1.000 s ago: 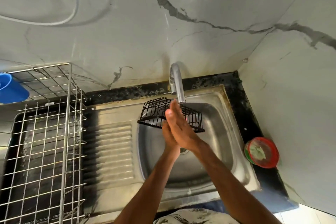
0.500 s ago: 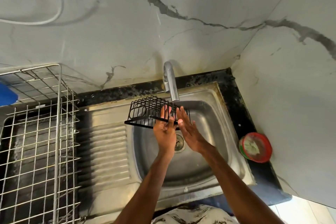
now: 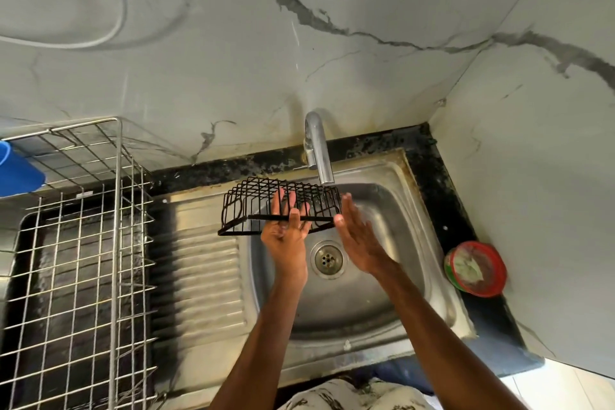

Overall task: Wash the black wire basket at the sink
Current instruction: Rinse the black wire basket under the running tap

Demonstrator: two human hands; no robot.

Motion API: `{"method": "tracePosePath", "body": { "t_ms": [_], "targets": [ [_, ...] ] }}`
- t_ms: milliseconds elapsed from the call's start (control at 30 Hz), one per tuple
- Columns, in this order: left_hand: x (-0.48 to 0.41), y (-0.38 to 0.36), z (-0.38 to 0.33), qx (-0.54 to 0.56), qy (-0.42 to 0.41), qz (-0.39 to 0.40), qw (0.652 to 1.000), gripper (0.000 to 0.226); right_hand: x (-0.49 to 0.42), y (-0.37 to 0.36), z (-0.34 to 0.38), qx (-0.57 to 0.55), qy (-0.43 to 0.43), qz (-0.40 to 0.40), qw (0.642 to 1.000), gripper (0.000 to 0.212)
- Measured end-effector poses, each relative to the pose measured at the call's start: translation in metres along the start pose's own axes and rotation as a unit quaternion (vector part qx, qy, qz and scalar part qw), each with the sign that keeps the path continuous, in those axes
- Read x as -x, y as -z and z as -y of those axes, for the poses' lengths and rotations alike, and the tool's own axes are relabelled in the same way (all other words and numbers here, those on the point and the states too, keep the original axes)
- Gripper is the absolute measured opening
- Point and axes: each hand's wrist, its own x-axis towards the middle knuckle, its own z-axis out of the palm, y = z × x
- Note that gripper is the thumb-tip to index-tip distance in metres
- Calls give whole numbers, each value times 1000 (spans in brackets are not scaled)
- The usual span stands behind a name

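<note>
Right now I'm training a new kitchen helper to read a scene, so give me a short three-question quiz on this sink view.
1. True or false: the black wire basket lies on the floor of the sink.
2. Which hand grips the basket's front rim? A. left hand B. right hand C. neither
3. Fill in: the red-rimmed round tub stands on the counter to the ___ of the sink.

Key
1. False: it is held up above the basin, close to the tap.
2. A: the right hand is open beside the basket's end.
3. right
</note>
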Motion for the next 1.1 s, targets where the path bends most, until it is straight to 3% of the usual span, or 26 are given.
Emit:
{"method": "tracePosePath", "body": {
  "t_ms": [100,233,333,433,533,700,800,900,1033,1100],
  "targets": [
    [1,-8,-4,25,-4,4,1000,62,-1,4,6,19,5,-8,1000,76],
    [-1,-2,5,12,-10,8,1000,29,-3,-2,76,-24,117,-6,993,92],
    [1,3,0,29,-9,15,999,29,2,-2,76,-27,180,-11,983,80],
    [-3,0,-1,44,11,-11,999,50,-2,7,35,48,88,-47,994,83],
    [-3,-5,0,39,3,-3,999,49,0,8,27,66,44,-42,996,101],
    [-12,4,2,53,15,-6,998,50,15,-7,49,58,196,-32,978,75],
    [-12,10,1,33,31,0,999,52,12,7,5,74,141,-66,985,65],
    [-10,7,-3,8,58,-1,998,48,11,11,-23,102,141,-69,982,71],
    [-14,-6,-14,16,118,-55,991,27,1,20,-5,52,118,-166,978,63],
    [-15,-8,-16,4,145,-72,987,22,2,28,-2,80,126,-182,972,59]
  ]
}}
